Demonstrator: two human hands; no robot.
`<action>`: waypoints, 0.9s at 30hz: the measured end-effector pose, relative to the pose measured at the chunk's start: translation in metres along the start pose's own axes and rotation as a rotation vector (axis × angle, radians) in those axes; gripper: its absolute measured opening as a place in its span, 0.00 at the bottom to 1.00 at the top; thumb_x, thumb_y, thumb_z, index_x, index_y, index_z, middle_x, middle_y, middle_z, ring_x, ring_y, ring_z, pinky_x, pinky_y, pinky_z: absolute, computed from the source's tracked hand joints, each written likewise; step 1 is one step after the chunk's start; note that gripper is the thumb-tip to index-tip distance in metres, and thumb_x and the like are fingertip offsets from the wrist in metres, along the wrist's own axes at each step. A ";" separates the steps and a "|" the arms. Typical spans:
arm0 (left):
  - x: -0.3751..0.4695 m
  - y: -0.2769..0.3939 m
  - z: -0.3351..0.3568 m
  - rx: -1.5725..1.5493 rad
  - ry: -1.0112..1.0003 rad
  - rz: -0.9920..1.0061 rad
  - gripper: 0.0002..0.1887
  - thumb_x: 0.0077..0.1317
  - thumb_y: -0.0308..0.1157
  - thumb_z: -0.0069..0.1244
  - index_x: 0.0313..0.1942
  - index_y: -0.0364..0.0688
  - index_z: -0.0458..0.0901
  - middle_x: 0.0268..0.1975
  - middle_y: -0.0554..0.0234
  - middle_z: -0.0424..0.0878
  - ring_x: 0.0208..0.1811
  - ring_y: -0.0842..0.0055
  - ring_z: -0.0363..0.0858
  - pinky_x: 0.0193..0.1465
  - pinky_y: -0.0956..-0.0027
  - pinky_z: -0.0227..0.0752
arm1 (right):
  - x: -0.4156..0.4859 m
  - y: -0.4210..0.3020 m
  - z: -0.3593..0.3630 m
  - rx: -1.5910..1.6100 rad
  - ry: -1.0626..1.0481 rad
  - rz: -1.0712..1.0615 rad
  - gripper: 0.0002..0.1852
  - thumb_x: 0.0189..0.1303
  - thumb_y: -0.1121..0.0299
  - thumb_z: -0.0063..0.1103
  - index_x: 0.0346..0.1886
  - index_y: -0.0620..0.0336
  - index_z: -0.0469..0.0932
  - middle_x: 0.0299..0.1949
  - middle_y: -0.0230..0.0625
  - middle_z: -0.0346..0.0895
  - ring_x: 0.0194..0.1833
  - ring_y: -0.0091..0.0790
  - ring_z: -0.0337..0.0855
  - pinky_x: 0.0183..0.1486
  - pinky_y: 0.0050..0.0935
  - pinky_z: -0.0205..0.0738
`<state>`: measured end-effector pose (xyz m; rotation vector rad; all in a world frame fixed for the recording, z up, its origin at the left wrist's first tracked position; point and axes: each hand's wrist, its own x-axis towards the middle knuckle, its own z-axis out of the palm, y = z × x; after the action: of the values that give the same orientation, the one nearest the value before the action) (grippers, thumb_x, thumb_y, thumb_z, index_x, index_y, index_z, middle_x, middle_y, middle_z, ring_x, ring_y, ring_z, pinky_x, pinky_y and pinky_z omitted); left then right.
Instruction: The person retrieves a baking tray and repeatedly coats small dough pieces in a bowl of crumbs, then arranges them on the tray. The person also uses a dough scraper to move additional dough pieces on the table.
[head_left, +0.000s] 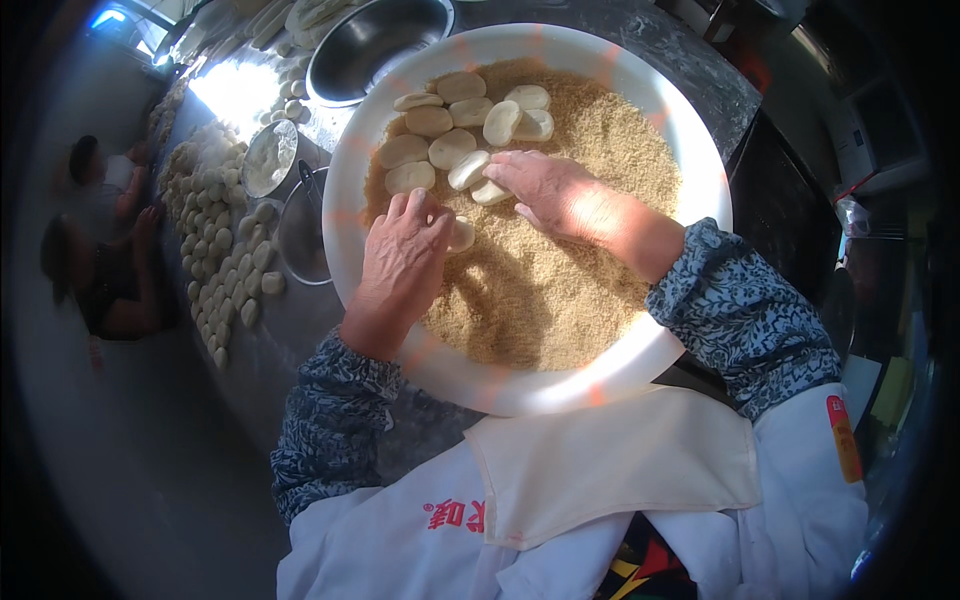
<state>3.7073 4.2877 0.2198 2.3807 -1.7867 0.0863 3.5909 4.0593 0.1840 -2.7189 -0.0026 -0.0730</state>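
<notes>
A large white round basin with orange marks on its rim holds a bed of tan crumbs or seeds. Flattened oval dough pieces lie on the bed, mostly at its upper left. My left hand is over the left side of the bed, fingers curled down, with a dough piece beside its thumb; whether it grips anything is hidden. My right hand lies low near the middle, its fingertips at two dough pieces, one partly overlapping the other; a firm hold cannot be made out.
Many small dough pieces cover the floured table left of the basin. A metal container of flour, a metal bowl with a handled utensil and a larger steel bowl stand close by. Two people are at the far left.
</notes>
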 end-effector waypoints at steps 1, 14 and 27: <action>0.000 -0.003 0.002 0.008 -0.006 0.009 0.14 0.61 0.24 0.57 0.48 0.42 0.85 0.54 0.57 0.78 0.59 0.59 0.77 0.56 0.57 0.77 | 0.005 -0.002 0.007 0.006 0.038 0.012 0.20 0.72 0.74 0.57 0.66 0.57 0.75 0.61 0.45 0.78 0.63 0.52 0.81 0.66 0.45 0.80; -0.009 -0.001 0.008 -0.056 -0.016 -0.007 0.18 0.57 0.24 0.61 0.49 0.41 0.82 0.52 0.59 0.79 0.57 0.57 0.79 0.58 0.55 0.77 | -0.101 -0.048 -0.034 -0.175 -0.105 -0.083 0.22 0.61 0.65 0.71 0.58 0.54 0.79 0.48 0.40 0.80 0.52 0.41 0.85 0.49 0.41 0.86; -0.006 0.035 0.008 -0.239 -0.178 0.074 0.22 0.55 0.31 0.66 0.50 0.41 0.77 0.49 0.54 0.76 0.55 0.54 0.80 0.54 0.53 0.80 | -0.112 -0.065 -0.009 -0.187 0.006 -0.026 0.22 0.55 0.66 0.76 0.52 0.58 0.78 0.44 0.40 0.78 0.44 0.41 0.87 0.43 0.36 0.86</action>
<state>3.6711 4.2826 0.2149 2.2127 -1.8425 -0.3219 3.4774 4.1164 0.2130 -2.9061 -0.0306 -0.0925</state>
